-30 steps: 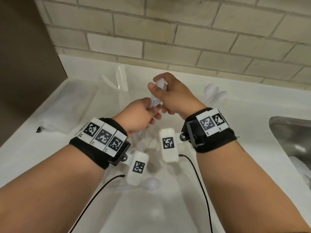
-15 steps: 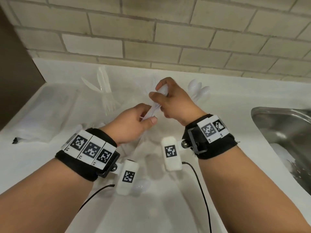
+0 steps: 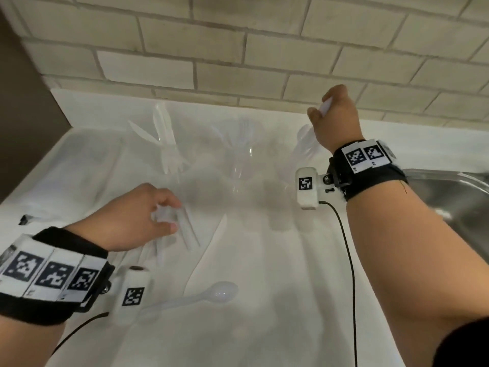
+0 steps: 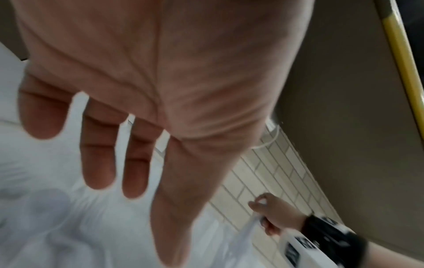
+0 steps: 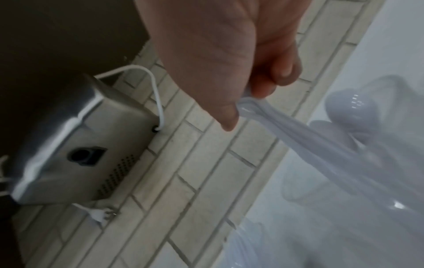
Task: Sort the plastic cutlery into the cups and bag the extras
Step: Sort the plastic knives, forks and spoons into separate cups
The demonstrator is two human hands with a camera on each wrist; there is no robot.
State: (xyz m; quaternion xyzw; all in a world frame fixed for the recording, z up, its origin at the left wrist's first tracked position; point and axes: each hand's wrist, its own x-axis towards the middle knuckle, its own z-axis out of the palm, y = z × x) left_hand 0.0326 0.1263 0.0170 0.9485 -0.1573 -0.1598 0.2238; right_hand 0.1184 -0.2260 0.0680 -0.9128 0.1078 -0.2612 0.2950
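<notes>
Pinching a clear spoon [image 5: 298, 137] by its handle, the right hand [image 3: 334, 120] holds it over the spoon cup [image 3: 304, 152] near the countertop's [image 3: 264, 327] back edge; the left hand [image 3: 132, 221], fingers relaxed and empty, hovers above loose cutlery [image 3: 189, 231] at mid-counter.

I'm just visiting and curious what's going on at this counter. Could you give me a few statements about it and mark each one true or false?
1. The right hand grips a bunch of white plastic cutlery handles above the rightmost cup. True.
2. The left hand is holding a fork over the sink. False: it is low over the loose cutlery on the white counter, fingers spread in the wrist view.
3. A white spoon lies on the counter near the left wrist. True.
4. The middle cup is empty. False: forks stand in it.
5. A steel sink lies at the right. True.
</notes>
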